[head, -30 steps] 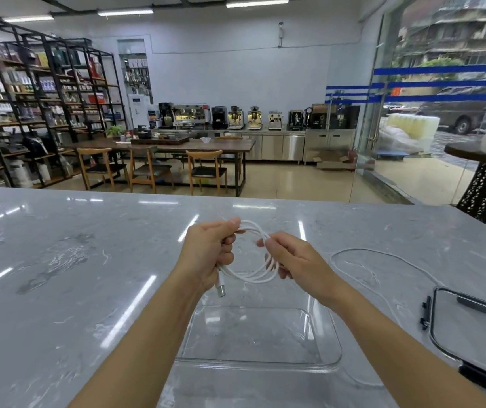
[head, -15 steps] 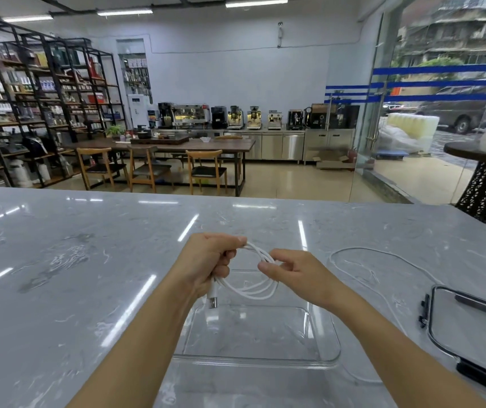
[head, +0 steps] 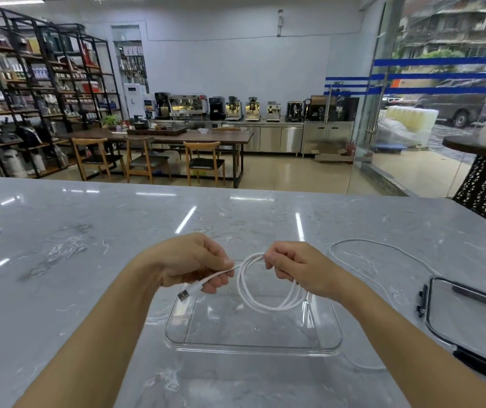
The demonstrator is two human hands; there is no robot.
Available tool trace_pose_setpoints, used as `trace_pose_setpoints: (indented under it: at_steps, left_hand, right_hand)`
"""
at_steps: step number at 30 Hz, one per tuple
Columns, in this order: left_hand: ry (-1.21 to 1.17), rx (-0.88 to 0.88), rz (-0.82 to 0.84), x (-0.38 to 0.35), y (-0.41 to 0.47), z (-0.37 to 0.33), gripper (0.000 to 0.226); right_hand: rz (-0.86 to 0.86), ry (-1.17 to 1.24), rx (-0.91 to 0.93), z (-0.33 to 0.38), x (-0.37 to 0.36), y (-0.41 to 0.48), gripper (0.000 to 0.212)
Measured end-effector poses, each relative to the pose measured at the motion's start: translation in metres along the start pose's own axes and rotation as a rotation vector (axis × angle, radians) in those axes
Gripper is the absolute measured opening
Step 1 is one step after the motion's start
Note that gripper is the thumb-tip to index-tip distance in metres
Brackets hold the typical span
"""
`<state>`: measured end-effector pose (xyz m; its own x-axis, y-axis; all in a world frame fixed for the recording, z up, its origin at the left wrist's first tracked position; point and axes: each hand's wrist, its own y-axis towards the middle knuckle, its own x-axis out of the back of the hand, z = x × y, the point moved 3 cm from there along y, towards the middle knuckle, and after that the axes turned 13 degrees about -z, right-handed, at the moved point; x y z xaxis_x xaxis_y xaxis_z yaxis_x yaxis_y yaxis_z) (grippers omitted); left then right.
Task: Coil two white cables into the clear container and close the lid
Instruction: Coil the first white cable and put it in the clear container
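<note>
White cable [head: 261, 290] — coiled loops hanging over the clear container [head: 252, 344].
Head view: left hand [head: 194, 262] is pinching the plug end; right hand [head: 297, 267] is gripping the coil's top. Second cable [head: 353, 241] is lying loose on the marble counter [head: 59, 260] — lid [head: 471, 316] is resting at right.

One white cable [head: 268, 293] looped in a coil above the open clear container [head: 252, 343]; second white cable [head: 362, 254] lies loose beside it; lid [head: 471, 316] lies apart at right.
</note>
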<state>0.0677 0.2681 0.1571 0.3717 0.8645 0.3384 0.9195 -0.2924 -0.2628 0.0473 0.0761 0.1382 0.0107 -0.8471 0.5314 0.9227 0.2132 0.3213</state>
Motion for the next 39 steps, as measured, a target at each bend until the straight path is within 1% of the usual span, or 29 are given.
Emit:
trace_pose_setpoints:
  at_steps: [2, 3, 4, 6, 7, 8, 10, 11, 14, 16, 18, 20, 21, 25, 27, 30, 33, 35, 36, 37, 39]
  left_hand:
    - [0.061, 0.011, -0.002, 0.004, 0.001, 0.002, 0.023]
    - [0.042, 0.016, 0.004, 0.003, 0.002, 0.003, 0.024]
    - [-0.027, 0.033, 0.012, 0.001, 0.002, 0.006, 0.024]
    - [-0.291, 0.106, 0.074, -0.005, 0.001, 0.014, 0.016]
    - [-0.438, 0.138, 0.140, -0.011, -0.003, 0.017, 0.010]
    - [-0.563, 0.151, 0.196, -0.016, -0.005, 0.020, 0.009]
    - [-0.729, 0.138, 0.232, -0.029, -0.005, 0.026, 0.022]
    - [-0.792, 0.116, 0.228, -0.035, -0.004, 0.028, 0.026]
    - [-0.927, 0.046, 0.128, -0.046, 0.000, 0.031, 0.024]
    - [-0.956, 0.004, 0.065, -0.051, -0.001, 0.028, 0.030]
    - [-0.947, -0.040, -0.039, -0.056, -0.001, 0.026, 0.025]
    - [-0.907, -0.084, -0.149, -0.059, -0.001, 0.025, 0.031]
    - [-0.846, -0.122, -0.204, -0.059, -0.001, 0.024, 0.036]
    - [-0.448, -0.327, -0.387, -0.051, -0.005, 0.017, 0.046]
    - [-0.198, -0.421, -0.519, -0.049, -0.010, 0.013, 0.045]
    - [0.075, -0.545, -0.682, -0.054, -0.015, 0.013, 0.039]
    - [0.354, -0.675, -0.839, -0.062, -0.017, 0.014, 0.036]
    - [0.462, -0.767, -0.907, -0.064, -0.015, 0.014, 0.037]
    - [0.479, -0.778, -0.910, -0.064, -0.015, 0.014, 0.040]
    - [0.488, -0.799, -0.969, -0.063, -0.014, 0.016, 0.039]
    - [0.352, -0.703, -1.043, -0.060, -0.013, 0.019, 0.029]
  right_hand:
    - [0.048, -0.114, 0.023, 0.001, -0.003, 0.000, 0.027]
    - [0.051, -0.170, 0.044, 0.002, -0.003, 0.001, 0.028]
    - [0.046, -0.221, 0.070, 0.004, -0.003, 0.002, 0.029]
    - [0.028, -0.309, 0.132, 0.008, -0.001, 0.003, 0.029]
    - [0.014, -0.342, 0.162, 0.009, 0.001, 0.003, 0.028]
    - [-0.002, -0.359, 0.186, 0.009, 0.002, 0.003, 0.026]
    - [-0.024, -0.358, 0.208, 0.007, 0.001, 0.003, 0.022]
    - [-0.034, -0.341, 0.205, 0.006, 0.000, 0.002, 0.021]
    - [-0.069, -0.285, 0.179, 0.002, -0.003, 0.001, 0.020]
    - [-0.078, -0.279, 0.177, 0.001, -0.004, 0.000, 0.020]
    - [-0.087, -0.274, 0.177, 0.000, -0.004, 0.000, 0.020]
    - [-0.101, -0.262, 0.178, 0.000, -0.004, -0.001, 0.019]
    - [-0.110, -0.255, 0.179, -0.001, -0.003, -0.002, 0.019]
    - [-0.117, -0.275, 0.196, -0.001, 0.001, -0.004, 0.022]
    - [-0.118, -0.307, 0.210, -0.001, 0.001, -0.006, 0.025]
    - [-0.135, -0.312, 0.227, 0.000, -0.001, -0.008, 0.025]
    - [-0.117, -0.359, 0.239, 0.001, -0.004, -0.008, 0.028]
    - [-0.131, -0.400, 0.281, 0.002, -0.007, -0.008, 0.031]
    - [-0.170, -0.427, 0.328, 0.004, -0.008, -0.008, 0.034]
    - [-0.225, -0.455, 0.390, 0.006, -0.010, -0.009, 0.038]
    - [-0.311, -0.459, 0.483, 0.009, -0.013, -0.010, 0.039]
